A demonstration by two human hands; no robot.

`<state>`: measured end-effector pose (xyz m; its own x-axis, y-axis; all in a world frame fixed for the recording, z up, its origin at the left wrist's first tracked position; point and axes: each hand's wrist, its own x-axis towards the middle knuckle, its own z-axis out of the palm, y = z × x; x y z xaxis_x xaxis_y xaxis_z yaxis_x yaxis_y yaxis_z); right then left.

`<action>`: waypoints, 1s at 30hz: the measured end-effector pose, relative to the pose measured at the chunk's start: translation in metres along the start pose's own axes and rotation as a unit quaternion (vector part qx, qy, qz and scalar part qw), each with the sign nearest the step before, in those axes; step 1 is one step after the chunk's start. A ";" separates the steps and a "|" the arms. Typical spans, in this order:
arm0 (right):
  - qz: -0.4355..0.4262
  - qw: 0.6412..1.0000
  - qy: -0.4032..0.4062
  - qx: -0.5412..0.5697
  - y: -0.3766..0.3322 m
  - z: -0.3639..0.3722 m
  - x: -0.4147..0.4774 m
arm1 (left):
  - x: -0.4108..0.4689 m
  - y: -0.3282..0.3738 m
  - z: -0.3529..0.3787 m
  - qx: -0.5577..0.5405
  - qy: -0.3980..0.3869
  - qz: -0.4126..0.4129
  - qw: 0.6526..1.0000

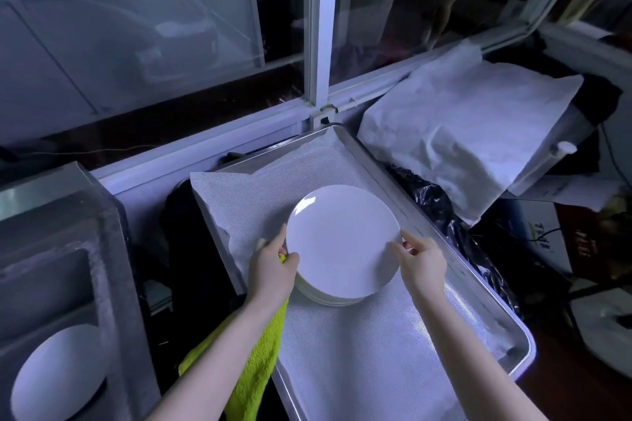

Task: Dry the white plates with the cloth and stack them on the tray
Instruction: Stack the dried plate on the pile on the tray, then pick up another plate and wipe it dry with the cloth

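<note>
A white plate (342, 236) lies on top of a stack of several white plates (328, 299) on the metal tray (506, 321), which is lined with a white mesh mat. My left hand (273, 265) grips the top plate's left rim and also holds the yellow-green cloth (254, 362), which hangs down under my wrist. My right hand (422, 260) pinches the plate's right rim. Another white plate (58, 374) sits at the lower left in a grey basin.
The grey basin (68, 243) stands to the left of the tray. A white crumpled sheet (472, 133) covers things at the right. Black plastic (444, 215) lies along the tray's right side. A window frame (321, 44) runs behind.
</note>
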<state>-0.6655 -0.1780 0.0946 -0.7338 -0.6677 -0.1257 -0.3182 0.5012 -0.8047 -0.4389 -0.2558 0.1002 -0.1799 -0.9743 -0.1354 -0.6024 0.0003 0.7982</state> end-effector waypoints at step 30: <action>-0.382 0.804 -0.450 0.079 -0.163 0.187 -0.287 | -0.192 -0.108 -0.291 -0.233 0.289 0.028 0.928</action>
<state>-0.2910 -0.1711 0.1535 0.3926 -0.9108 0.1281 -0.3375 -0.2722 -0.9011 -0.1125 -0.1343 0.2110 0.3274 -0.9338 0.1444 -0.1795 0.0886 0.9798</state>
